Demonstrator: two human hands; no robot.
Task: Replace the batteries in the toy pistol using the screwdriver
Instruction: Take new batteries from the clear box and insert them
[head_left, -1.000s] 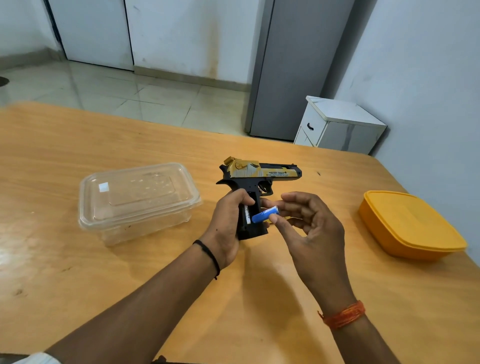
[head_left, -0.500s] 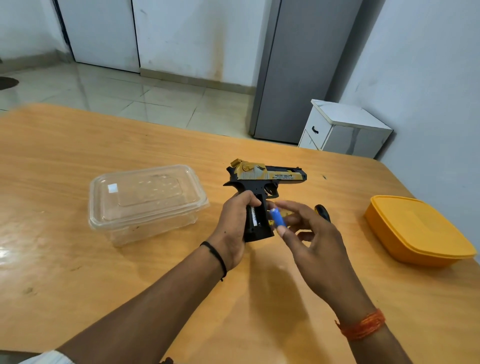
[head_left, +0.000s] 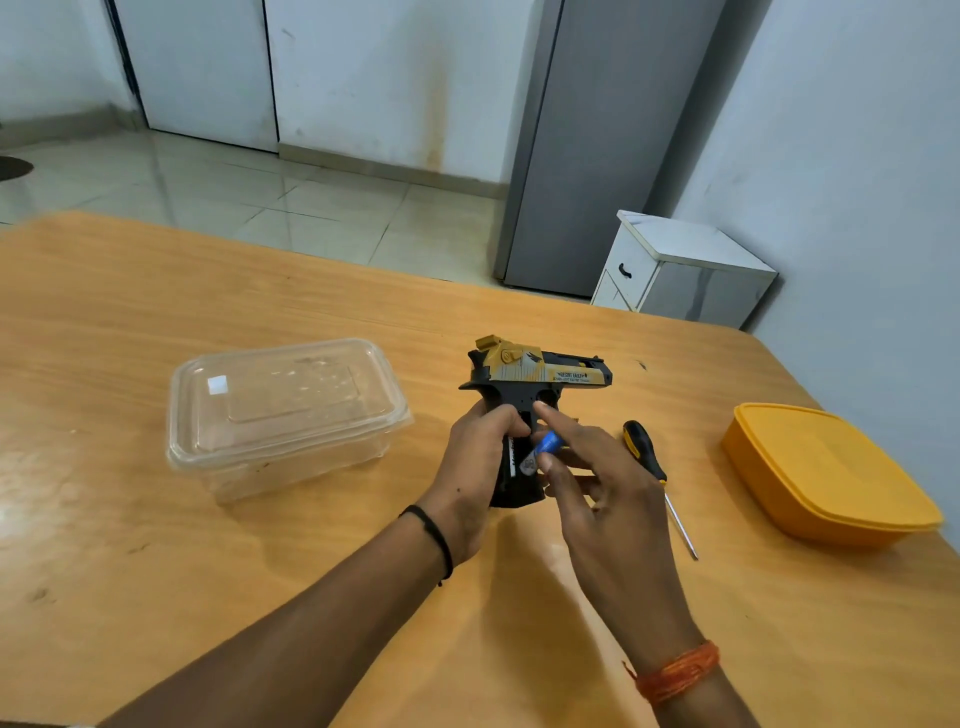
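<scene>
- Right fingers pinch the battery at the pistol grip, likely to seat it.
- Left hand clamps the grip, steadying it.
- Screwdriver lies toward the table's right edge, unused.

Left hand around toy pistol grip, right hand pinching blue battery beside it

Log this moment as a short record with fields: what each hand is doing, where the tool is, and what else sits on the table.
left hand: grips the black and gold toy pistol by its handle
right hand: fingers pinch a small blue cylindrical battery at the grip
black and yellow screwdriver: lying on the wooden table, untouched
clear lidded plastic box: left of pistol
closed yellow plastic container: far right
</scene>
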